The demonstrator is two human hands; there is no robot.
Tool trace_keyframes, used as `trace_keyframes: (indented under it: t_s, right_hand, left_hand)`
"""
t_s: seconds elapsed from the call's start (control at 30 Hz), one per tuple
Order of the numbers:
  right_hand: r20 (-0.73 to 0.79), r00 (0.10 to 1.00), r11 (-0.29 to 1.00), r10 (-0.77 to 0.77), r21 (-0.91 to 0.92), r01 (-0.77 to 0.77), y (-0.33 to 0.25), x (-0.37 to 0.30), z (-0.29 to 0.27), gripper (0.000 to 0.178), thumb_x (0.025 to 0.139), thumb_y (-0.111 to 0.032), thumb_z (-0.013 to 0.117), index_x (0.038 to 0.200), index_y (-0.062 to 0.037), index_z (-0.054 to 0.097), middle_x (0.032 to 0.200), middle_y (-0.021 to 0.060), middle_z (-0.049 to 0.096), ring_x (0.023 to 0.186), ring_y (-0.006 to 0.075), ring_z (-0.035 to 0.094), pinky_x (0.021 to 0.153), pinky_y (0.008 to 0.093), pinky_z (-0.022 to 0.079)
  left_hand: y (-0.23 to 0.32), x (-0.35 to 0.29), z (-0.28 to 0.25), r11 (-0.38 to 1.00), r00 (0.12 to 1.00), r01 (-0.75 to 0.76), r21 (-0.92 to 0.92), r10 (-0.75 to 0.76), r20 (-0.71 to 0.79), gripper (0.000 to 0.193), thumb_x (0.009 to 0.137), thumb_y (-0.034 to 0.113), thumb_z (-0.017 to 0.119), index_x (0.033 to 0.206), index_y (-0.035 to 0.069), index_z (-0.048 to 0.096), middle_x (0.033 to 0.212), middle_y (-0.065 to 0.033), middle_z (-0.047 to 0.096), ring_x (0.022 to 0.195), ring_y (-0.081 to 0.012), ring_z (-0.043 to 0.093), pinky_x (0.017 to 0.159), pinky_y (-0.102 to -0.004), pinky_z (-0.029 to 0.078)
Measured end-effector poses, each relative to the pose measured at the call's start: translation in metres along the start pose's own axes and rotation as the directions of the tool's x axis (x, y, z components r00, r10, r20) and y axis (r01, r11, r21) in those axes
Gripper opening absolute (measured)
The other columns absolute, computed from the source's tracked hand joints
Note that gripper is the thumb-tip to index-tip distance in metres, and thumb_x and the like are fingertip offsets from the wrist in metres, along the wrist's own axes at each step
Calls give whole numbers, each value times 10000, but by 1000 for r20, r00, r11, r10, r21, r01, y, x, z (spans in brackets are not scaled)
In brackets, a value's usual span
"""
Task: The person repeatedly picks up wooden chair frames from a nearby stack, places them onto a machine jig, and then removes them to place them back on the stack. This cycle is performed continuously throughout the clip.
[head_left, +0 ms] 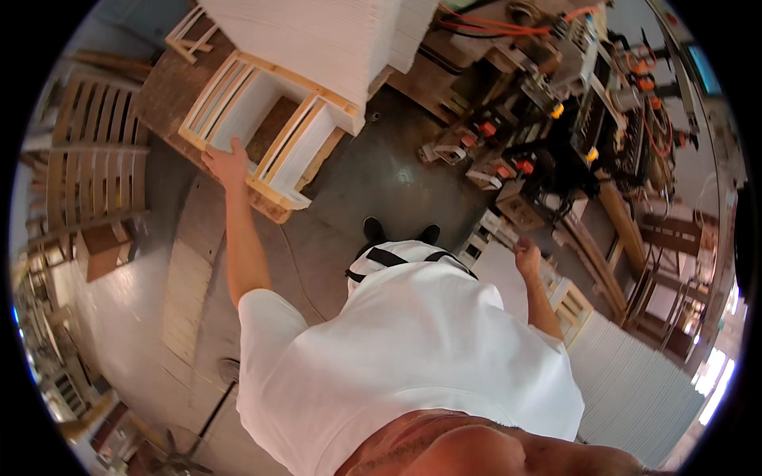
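My left hand (228,164) lies on the near edge of a pale wooden frame (274,184), its thumb and fingers apart. The frame stands on a brown board at the upper left. Upright white sheets (305,143) fill parts of it, and a gap between them shows brown underneath. My right hand (527,259) hangs out to the right with its fingers curled in. Whatever it may hold is hidden. Below that hand is a white panel surface (502,274), beside a pale slatted wooden piece (570,305).
A tall stack of white sheets (305,36) rises behind the frame. Machinery (587,103) with hoses and red parts fills the upper right. Slatted wooden racks (91,159) stand at left, a floor fan (178,460) at lower left. A cable (292,254) crosses the floor. More stacked sheets (627,381) lie lower right.
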State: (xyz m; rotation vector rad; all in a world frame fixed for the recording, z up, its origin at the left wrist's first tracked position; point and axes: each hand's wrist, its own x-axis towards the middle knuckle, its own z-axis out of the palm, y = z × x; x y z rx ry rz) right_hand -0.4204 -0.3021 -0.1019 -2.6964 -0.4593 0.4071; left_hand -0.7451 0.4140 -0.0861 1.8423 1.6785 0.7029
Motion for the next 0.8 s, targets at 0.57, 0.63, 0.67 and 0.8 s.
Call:
trace_keyframes:
  t_s: [0.57, 0.63, 0.67, 0.8]
  right_hand:
    - [-586, 792, 936, 172, -154, -317, 46, -98, -139, 409, 757, -207, 678, 1111, -36, 566, 1016, 163, 621, 916, 351, 592, 769, 429, 489]
    - [-514, 759, 805, 399, -199, -558, 81, -131, -144, 458, 739, -210, 701, 1111, 9, 549, 1031, 195, 613, 951, 357, 591, 806, 438, 486]
    - [-412, 733, 744, 542, -171, -646, 98, -149, -136, 464, 738, -221, 706, 1104, 17, 548, 1042, 200, 612, 968, 356, 590, 825, 438, 482]
    - [66, 589, 592, 806, -93, -800, 147, -175, -116, 525, 750, -286, 720, 1144, 13, 545, 1162, 221, 587, 1098, 366, 557, 943, 427, 444]
  left_hand:
    - [81, -107, 71, 562, 691, -706, 431, 680, 244, 467, 825, 258, 645, 1160, -59, 572, 1152, -234, 594, 1051, -390, 567, 882, -432, 446]
    - [114, -141, 83, 568, 675, -681, 462, 731, 98, 475, 806, 250, 657, 1155, -61, 572, 1152, -244, 588, 1055, -402, 564, 895, -446, 444]
    - [127, -163, 80, 584, 672, -652, 484, 740, 12, 480, 796, 247, 663, 1152, -63, 572, 1153, -249, 586, 1057, -408, 562, 902, -452, 442]
    - [188, -265, 139, 536, 548, -836, 120, 803, 235, 517, 793, 314, 666, 1215, 34, 564, 1233, -210, 560, 1177, -392, 494, 1017, -487, 349]
